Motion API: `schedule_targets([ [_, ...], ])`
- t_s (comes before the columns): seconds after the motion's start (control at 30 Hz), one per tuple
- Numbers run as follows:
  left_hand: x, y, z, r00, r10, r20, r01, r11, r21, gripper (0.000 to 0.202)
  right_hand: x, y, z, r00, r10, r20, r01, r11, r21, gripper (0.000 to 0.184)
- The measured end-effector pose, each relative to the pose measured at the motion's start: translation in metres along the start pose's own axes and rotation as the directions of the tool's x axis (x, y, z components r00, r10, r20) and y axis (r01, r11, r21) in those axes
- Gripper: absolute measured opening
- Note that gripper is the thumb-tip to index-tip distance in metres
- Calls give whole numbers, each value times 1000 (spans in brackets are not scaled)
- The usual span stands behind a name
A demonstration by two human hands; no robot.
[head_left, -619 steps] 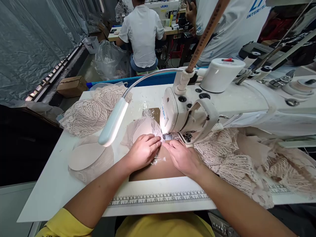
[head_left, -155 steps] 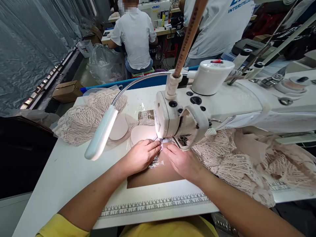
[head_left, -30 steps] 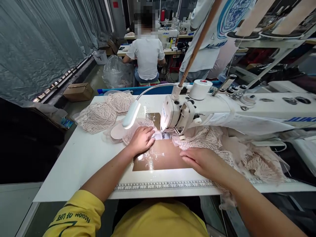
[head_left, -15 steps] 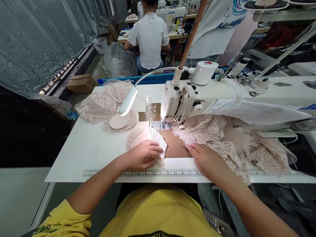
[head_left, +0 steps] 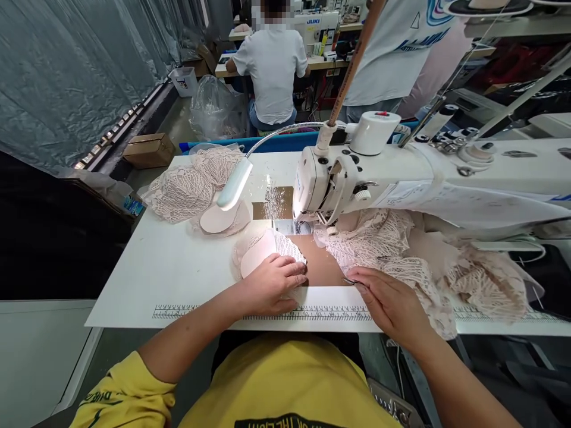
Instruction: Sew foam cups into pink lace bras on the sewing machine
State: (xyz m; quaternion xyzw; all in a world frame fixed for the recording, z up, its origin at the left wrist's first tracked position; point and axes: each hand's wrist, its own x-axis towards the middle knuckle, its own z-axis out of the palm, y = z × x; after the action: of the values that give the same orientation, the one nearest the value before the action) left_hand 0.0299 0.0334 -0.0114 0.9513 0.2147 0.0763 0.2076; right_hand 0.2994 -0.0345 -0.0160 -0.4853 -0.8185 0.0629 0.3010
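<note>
Lace cup (head_left: 256, 252) under my left grip (head_left: 276, 284), metal tool (head_left: 351, 281) in my right grip (head_left: 392, 302).
The lace cup lies on the desk (head_left: 134, 276) near the sewing machine (head_left: 397, 163); I cannot tell whether my left grip pinches its edge. My right grip pinches the metal tool beside the heaped lace (head_left: 392, 252).

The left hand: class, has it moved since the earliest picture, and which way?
Yes: judged against the sewing machine, the left hand has drawn back toward the yellow shirt.
</note>
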Motion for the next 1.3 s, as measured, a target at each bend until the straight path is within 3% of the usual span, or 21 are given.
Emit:
schedule_targets([
  [0.1, -1, -5, -12, 998, -13, -58, 7, 995, -96, 44, 6, -8, 1, 980, 180, 89, -191, 970, 149, 19],
  [0.17, -4, -16, -23, 978, -114, -173, 86, 983, -159, 41, 13, -12, 4, 944, 278, 178, -313, 924, 221, 20],
  [0.27, -6, -43, -36, 874, -370, -314, 311, 924, -223, 46, 27, -16, 13, 909, 345, 235, -403, 872, 278, 22],
  [0.33, -7, -62, -39, 805, -521, -282, 436, 843, -314, 55, 38, -17, 20, 896, 359, 260, -428, 855, 293, 27],
  [0.4, -7, -77, -38, 778, -600, -184, 475, 755, -453, 58, 48, -19, 27, 890, 353, 289, -434, 849, 302, 33],
  [0.5, -7, -84, -32, 800, -594, -85, 420, 655, -628, 42, 65, -21, 37, 892, 332, 306, -424, 850, 312, 32],
  [0.6, -8, -78, -28, 838, -543, -44, 357, 608, -709, 31, 83, -22, 51, 918, 297, 264, -374, 871, 320, 19],
  [0.63, -8, -76, -28, 848, -529, -33, 344, 596, -726, 29, 89, -22, 56, 926, 292, 240, -359, 877, 319, 26],
  [0.7, -9, -72, -27, 863, -504, -24, 319, 582, -748, 28, 102, -24, 67, 940, 277, 198, -330, 887, 323, 39],
  [0.83, -8, -68, -25, 875, -479, -62, 280, 608, -743, 25, 119, -30, 81, 941, 185, 282, -279, 896, 345, 21],
  [0.97, -9, -68, -25, 839, -529, -126, 291, 633, -717, 23, 118, -27, 78, 902, 207, 380, -344, 874, 342, 28],
  [1.07, -11, -70, -28, 801, -584, -130, 340, 623, -704, 23, 106, -19, 69, 859, 293, 419, -429, 859, 280, 29],
  [1.3, -17, -72, -43, 699, -702, -137, 368, 517, -773, 25, 79, -5, 51, 767, 505, 396, -619, 744, 250, 18],
])
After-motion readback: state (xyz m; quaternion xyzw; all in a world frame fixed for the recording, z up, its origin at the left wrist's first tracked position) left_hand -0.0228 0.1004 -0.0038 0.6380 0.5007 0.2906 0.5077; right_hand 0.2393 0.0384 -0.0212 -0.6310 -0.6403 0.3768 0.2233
